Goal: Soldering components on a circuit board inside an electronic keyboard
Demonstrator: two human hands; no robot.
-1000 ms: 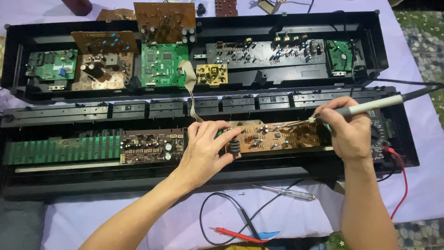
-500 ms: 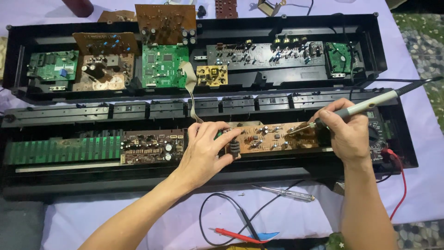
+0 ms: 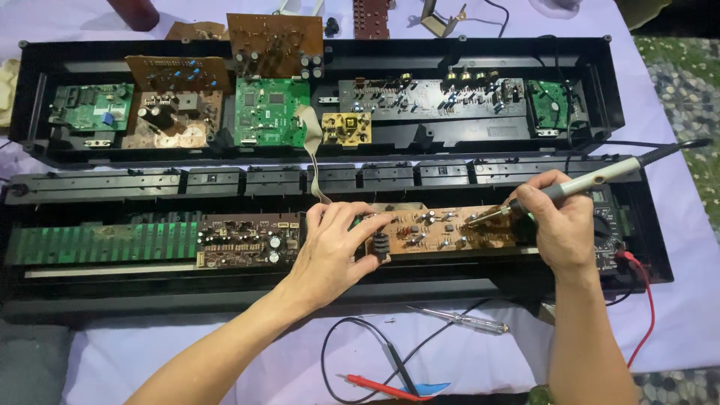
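R hand (image 3: 564, 229) grips soldering iron (image 3: 592, 180), tip on brown board (image 3: 450, 229); L hand (image 3: 334, 251) fingers spread, pinning board's L end.

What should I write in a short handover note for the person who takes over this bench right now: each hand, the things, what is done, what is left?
Left hand: pressed on the left end of the brown circuit board, steadying it in the open black case.
Right hand: holds the soldering iron, tip down on the board's right part.
Nearby: screwdriver and red probe lie on the cloth in front.
Done: case open, boards exposed.
Left: the joint under the tip is not visibly finished; case not yet closed.
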